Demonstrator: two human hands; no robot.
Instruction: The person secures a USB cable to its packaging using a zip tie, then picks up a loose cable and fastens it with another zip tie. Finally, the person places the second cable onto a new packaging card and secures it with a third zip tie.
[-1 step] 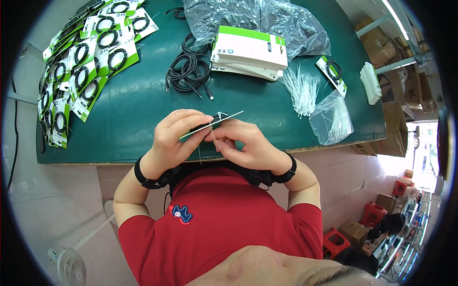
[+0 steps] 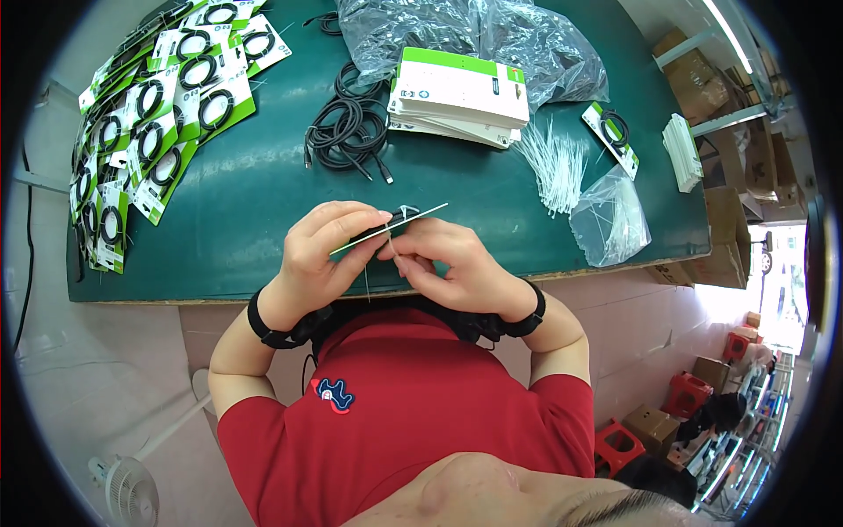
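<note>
My left hand (image 2: 323, 248) is closed on a thin cardboard backing card (image 2: 428, 213), seen almost edge-on and tilted up to the right. Against the card's far side sits a black cable (image 2: 404, 213), mostly hidden by the card and fingers. A thin white cable tie (image 2: 392, 247) comes through on the near side, pinched between the thumb and fingers of my right hand (image 2: 458, 261). Both hands are just above the near edge of the green table (image 2: 255, 211), in front of my body.
Finished-looking carded cables (image 2: 149, 145) pile up at left. Loose black cables (image 2: 347, 127), a stack of backing cards (image 2: 461, 92) and plastic bags (image 2: 536, 48) lie beyond my hands. To the right are white cable ties (image 2: 555, 167), a small clear bag (image 2: 610, 224) and one carded cable (image 2: 612, 139).
</note>
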